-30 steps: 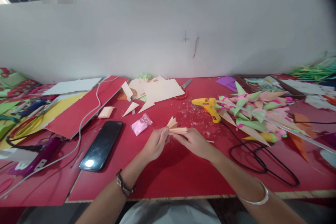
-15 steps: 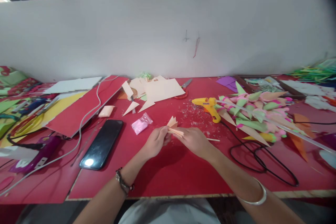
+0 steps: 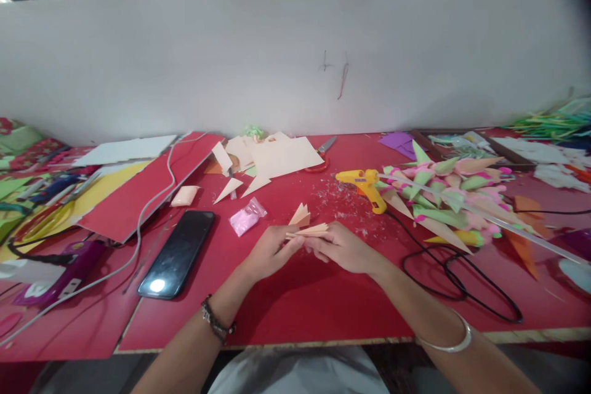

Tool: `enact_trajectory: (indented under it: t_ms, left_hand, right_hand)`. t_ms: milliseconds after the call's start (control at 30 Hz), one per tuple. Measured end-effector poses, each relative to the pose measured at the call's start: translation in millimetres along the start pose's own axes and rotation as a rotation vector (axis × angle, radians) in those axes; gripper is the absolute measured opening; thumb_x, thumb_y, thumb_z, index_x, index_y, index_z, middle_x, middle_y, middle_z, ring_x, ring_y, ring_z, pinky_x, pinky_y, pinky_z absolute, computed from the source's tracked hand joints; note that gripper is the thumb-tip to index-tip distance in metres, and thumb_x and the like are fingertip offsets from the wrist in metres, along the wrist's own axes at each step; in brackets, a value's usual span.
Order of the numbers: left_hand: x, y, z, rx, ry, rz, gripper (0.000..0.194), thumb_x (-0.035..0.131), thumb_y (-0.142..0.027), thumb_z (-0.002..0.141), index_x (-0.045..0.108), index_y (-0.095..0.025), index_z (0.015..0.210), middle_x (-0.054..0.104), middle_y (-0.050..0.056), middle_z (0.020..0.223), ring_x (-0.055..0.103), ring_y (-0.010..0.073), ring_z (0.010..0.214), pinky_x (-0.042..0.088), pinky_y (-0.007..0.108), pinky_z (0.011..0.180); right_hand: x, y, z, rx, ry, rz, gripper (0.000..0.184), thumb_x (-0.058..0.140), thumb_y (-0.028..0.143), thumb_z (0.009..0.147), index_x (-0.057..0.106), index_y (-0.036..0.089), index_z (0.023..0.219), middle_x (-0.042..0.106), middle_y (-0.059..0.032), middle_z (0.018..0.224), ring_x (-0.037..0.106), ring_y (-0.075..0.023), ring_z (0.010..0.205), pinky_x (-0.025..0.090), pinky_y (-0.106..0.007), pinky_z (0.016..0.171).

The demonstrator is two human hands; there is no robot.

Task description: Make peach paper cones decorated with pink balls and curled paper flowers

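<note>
Both my hands meet over the red table (image 3: 295, 308) and pinch a small stack of folded peach paper pieces (image 3: 308, 231). My left hand (image 3: 265, 251) grips the stack's left end with closed fingers. My right hand (image 3: 344, 246) holds its right end, fingers curled round it. More folded peach pieces (image 3: 300, 215) lie on the table just behind the stack. A yellow glue gun (image 3: 364, 184) lies to the right of my hands, its black cable (image 3: 457, 286) looped over the table.
A black phone (image 3: 178, 252) and a pink packet (image 3: 248, 217) lie left of my hands. Peach sheets (image 3: 284, 157), red-handled scissors (image 3: 321, 157), a pile of paper cones (image 3: 447, 200), red board (image 3: 152, 184) and a purple tool (image 3: 69, 268) surround them. A white partition (image 3: 295, 55) rises behind.
The peach stack has turned from pointing up-left to lying nearly level, and both hands have shifted slightly toward me while keeping hold of it.
</note>
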State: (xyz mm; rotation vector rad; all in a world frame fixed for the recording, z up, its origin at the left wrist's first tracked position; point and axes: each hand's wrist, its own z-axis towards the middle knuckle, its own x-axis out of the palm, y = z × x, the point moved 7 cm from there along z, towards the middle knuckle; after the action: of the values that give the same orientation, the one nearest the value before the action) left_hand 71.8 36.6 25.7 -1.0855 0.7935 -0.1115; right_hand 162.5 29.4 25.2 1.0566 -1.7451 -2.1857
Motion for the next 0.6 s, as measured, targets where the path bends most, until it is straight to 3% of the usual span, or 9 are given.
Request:
enact_trajectory:
  t_ms: [100, 267, 467, 533, 600]
  left_hand:
    - [1.8, 1, -1, -0.026, 0.015, -0.009, 0.044, 0.029, -0.036, 0.088, 0.060, -0.013, 0.068, 0.051, -0.001, 0.056, 0.043, 0.0089, 0.051, 0.032, 0.019, 0.052]
    - [1.3, 12, 0, -0.128, -0.049, -0.059, 0.048, 0.027, -0.039, 0.087, 0.056, -0.013, 0.059, 0.041, -0.004, 0.048, 0.035, 0.0071, 0.045, 0.028, 0.019, 0.047]
    - [-1.8, 30, 1, -0.330, -0.248, -0.248, 0.046, 0.030, -0.045, 0.084, 0.037, -0.017, 0.048, 0.034, -0.006, 0.039, 0.029, 0.0061, 0.037, 0.025, 0.020, 0.041]
    - [0.5, 35, 1, -0.386, -0.263, -0.299, 0.046, 0.028, -0.047, 0.084, 0.037, -0.018, 0.048, 0.033, -0.007, 0.036, 0.028, 0.0060, 0.033, 0.023, 0.021, 0.038]
    - [1.8, 37, 0, -0.420, -0.264, -0.325, 0.047, 0.027, -0.048, 0.084, 0.037, -0.018, 0.048, 0.032, -0.007, 0.033, 0.027, 0.0060, 0.030, 0.022, 0.020, 0.035]
  right_hand:
    - [4, -2, -1, 0.019, 0.058, 0.035, 0.032, 0.038, 0.032, 0.087, 0.054, 0.014, 0.067, 0.041, 0.0056, 0.046, 0.040, -0.0064, 0.044, 0.032, -0.019, 0.047]
    - [4, -4, 0, 0.021, 0.015, -0.068, 0.030, 0.036, 0.031, 0.087, 0.053, 0.015, 0.068, 0.043, 0.0051, 0.046, 0.041, -0.0073, 0.043, 0.032, -0.019, 0.046]
    - [-13, 2, -3, -0.063, -0.373, -0.688, 0.032, 0.040, 0.041, 0.085, 0.059, 0.015, 0.088, 0.062, -0.0038, 0.061, 0.056, -0.0135, 0.053, 0.033, -0.021, 0.051]
    - [-14, 3, -5, -0.062, -0.442, -0.821, 0.033, 0.042, 0.043, 0.084, 0.059, 0.015, 0.086, 0.062, -0.0048, 0.060, 0.056, -0.0140, 0.052, 0.032, -0.022, 0.049]
    - [-14, 3, -4, -0.053, -0.450, -0.812, 0.033, 0.041, 0.042, 0.085, 0.059, 0.015, 0.081, 0.062, -0.0049, 0.060, 0.055, -0.0135, 0.051, 0.031, -0.021, 0.049]
